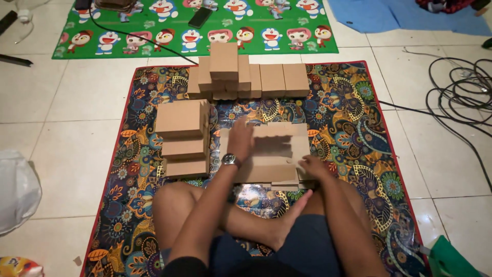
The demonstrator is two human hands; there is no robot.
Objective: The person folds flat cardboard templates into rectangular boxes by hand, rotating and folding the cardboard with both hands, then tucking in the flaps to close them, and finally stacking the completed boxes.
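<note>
While the person sat cross-legged on a paisley-patterned mat laid on the tiled floor, both hands rested on a flat, unfolded cardboard box blank lying at the mat's centre, just ahead of the crossed legs. The left hand, with a wristwatch on its wrist, lay palm down on the blank's left part, its grip spread flat with fingers pointing toward twelve o'clock. The right hand sat at the blank's four o'clock corner, fingers curled over the edge; whether that grip pinched the cardboard or merely pressed on it could not be told. A bare foot lay just below the blank at six o'clock.

At nine o'clock from the blank, touching or nearly touching it, stood a stepped stack of folded brown cardboard boxes. At twelve o'clock, well apart from the hands, a row of more finished boxes stood side by side, some piled higher on the left. Beyond them lay a green cartoon-print mat with a dark phone on it. Black cables coiled on the floor at two o'clock, a white plastic bag sat at nine o'clock near the frame edge, and a green bag showed at five o'clock.
</note>
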